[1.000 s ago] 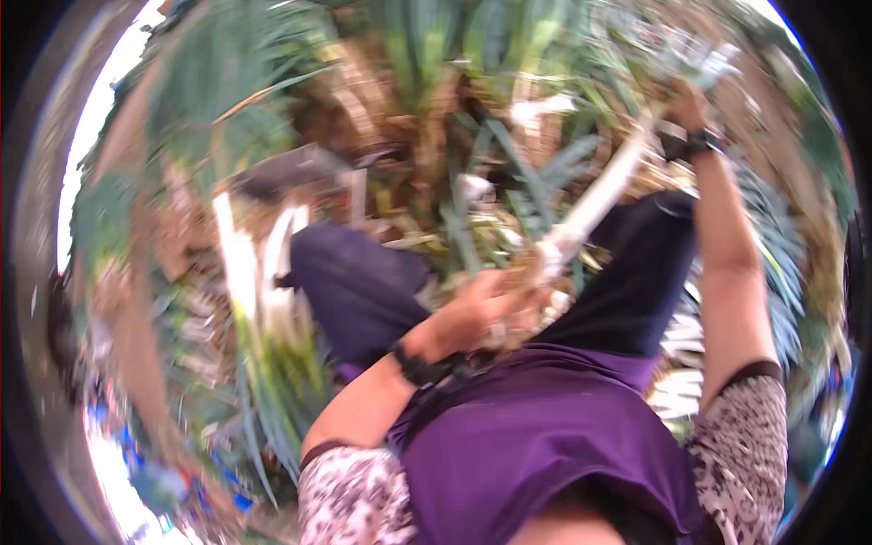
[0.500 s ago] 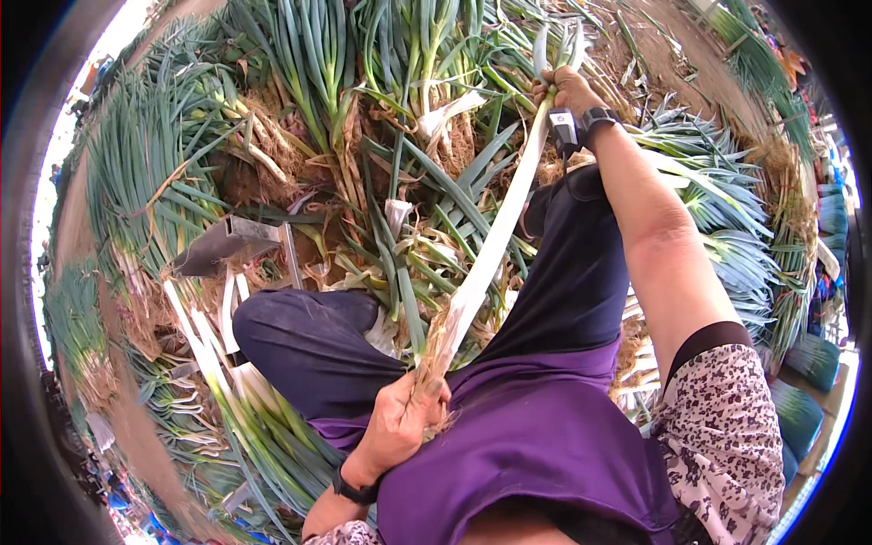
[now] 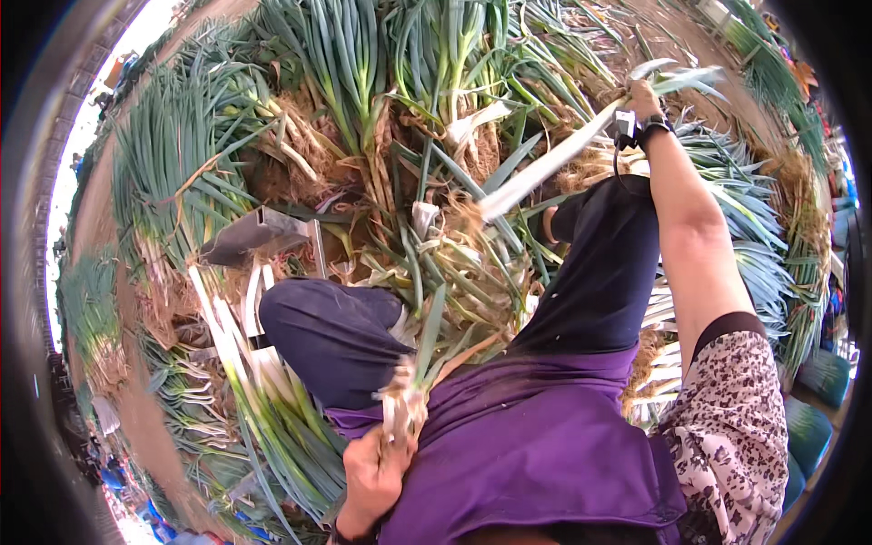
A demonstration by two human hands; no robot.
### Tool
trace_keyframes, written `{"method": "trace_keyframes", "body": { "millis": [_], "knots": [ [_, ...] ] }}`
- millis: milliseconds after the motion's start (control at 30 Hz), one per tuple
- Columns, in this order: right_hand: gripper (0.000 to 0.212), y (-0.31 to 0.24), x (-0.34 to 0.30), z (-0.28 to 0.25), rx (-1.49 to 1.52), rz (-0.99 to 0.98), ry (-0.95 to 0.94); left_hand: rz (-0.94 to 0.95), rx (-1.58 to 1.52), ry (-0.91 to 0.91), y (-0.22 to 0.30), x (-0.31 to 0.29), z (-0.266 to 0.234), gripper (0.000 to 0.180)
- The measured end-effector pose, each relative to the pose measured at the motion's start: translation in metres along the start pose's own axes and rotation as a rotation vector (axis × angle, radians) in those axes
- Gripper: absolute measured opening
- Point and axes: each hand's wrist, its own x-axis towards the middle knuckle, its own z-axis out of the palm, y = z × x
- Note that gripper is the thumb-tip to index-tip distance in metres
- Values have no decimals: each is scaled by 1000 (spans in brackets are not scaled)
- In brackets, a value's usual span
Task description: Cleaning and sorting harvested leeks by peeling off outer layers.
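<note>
Your right hand [image 3: 644, 100] is gripping a leek [image 3: 549, 167] by its leafy end! Your left hand [image 3: 375, 476] is clutching pale skins [image 3: 398, 409] beside your purple apron [image 3: 536, 445].

No readable text, number or sign, small white-and-black device [image 3: 625, 124] near the right hand [image 3: 646, 102] at two o'clock, any marking too small to read, purple apron [image 3: 545, 445] at five and grey metal piece [image 3: 250, 238] past nine without legible lettering
</note>
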Motion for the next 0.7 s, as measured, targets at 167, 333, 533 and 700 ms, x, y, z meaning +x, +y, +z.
{"method": "trace_keyframes", "body": {
  "millis": [167,333,533,700],
  "knots": [
    [15,20,-41,57,412,-25,96,243,773,-82,-21,111,22,69],
    [16,11,-146,140,247,-284,-74,273,814,306,2,196,-1,85],
    [31,67,-253,213,-346,-969,-591,461,-395,258,63,296,35,73],
    [46,153,-260,176,-1079,-695,-922,28,-1323,505,-23,298,-33,14]
  ]
}}
